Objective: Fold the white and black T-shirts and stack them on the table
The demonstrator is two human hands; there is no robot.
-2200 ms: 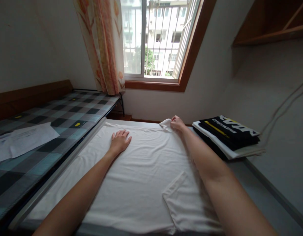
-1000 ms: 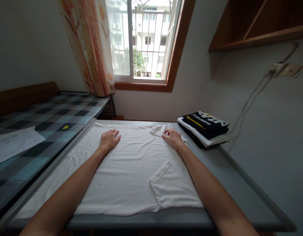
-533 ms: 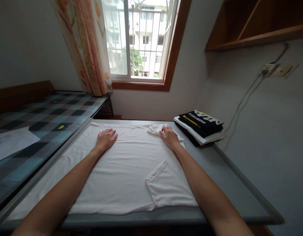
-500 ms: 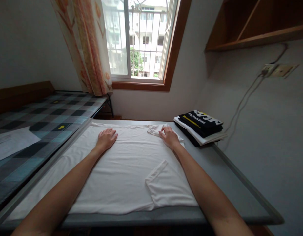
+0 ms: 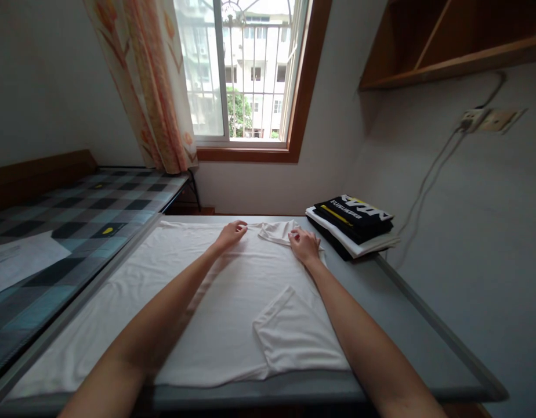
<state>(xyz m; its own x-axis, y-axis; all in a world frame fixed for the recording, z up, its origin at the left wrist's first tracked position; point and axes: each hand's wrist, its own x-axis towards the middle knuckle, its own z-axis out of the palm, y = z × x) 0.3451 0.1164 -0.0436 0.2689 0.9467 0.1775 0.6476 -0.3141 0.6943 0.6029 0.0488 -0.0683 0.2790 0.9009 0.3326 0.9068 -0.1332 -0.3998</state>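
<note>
A white T-shirt (image 5: 216,325) lies spread over the grey-topped table, its near right sleeve (image 5: 298,337) folded inward. The far right sleeve (image 5: 276,232) is folded in as well and somewhat crumpled. Just left of that far sleeve, my left hand (image 5: 232,234) hovers low over the shirt, fingers apart and slightly bent, holding nothing. My right hand (image 5: 305,246) rests at the shirt's right edge beside the far sleeve. Its fingers are loosely bent, and no cloth shows gripped in them.
Folded dark and white clothes (image 5: 350,223) form a stack at the table's back right. To the left is a bed with a checked mattress (image 5: 80,217) and a paper sheet (image 5: 24,258) on it. A wall shelf (image 5: 459,52) and a plugged-in cable (image 5: 437,154) are at right.
My left hand has lifted off the shirt's left part and moved right, toward the far sleeve. My right hand has shifted slightly right, its fingers more bent. The shirt looks much the same.
</note>
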